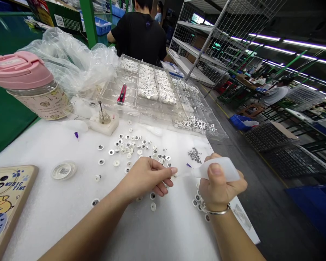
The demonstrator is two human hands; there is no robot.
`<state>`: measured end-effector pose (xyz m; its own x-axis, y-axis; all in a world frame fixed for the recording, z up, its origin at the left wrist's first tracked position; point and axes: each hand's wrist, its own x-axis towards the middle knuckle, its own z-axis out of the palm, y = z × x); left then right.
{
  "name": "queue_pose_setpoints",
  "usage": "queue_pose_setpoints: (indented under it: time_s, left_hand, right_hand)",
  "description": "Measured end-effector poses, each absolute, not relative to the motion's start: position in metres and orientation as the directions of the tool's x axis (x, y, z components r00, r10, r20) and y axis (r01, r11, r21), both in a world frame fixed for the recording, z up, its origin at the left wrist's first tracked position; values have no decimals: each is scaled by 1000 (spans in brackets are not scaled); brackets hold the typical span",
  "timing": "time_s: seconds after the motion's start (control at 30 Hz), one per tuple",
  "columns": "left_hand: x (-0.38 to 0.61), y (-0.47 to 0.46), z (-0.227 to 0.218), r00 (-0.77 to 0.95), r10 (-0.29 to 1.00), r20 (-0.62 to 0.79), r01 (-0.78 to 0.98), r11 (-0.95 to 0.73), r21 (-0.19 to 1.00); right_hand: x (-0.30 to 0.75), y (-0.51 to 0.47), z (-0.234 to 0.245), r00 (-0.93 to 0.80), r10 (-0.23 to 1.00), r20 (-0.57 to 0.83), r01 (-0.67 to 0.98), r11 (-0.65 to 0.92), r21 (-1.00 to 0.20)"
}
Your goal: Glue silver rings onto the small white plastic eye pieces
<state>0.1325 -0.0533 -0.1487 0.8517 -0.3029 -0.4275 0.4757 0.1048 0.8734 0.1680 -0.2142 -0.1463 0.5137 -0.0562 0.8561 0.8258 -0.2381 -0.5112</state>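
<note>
My right hand [220, 183] grips a soft white squeeze bottle [216, 169] with a purple nozzle tip, which points left towards my left hand [146, 176]. The fingers of my left hand are pinched closed just beside that tip, and anything between them is too small to make out. Small round googly eyes [127, 145] lie scattered on the white foam sheet [57, 148] around both hands. Several more sit under my right wrist. A small pile of metal pins [195, 155] lies just beyond my right hand.
A clear compartment tray [105, 95] holds eye parts and a red utility knife [122, 93]. A pink-lidded jar [32, 85], plastic bag [70, 61], small glass bottle [104, 116] and patterned case [8, 203] surround the sheet. A co-worker [139, 38] stands beyond.
</note>
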Motion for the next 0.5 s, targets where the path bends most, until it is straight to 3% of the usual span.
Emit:
queue_pose_setpoints:
  time_s: [0.5]
  left_hand:
    - [130,-55,-145,915,-184,-358,365,5,931]
  right_hand:
    - [168,-214,-146,568,-92,818,783,-244,-572]
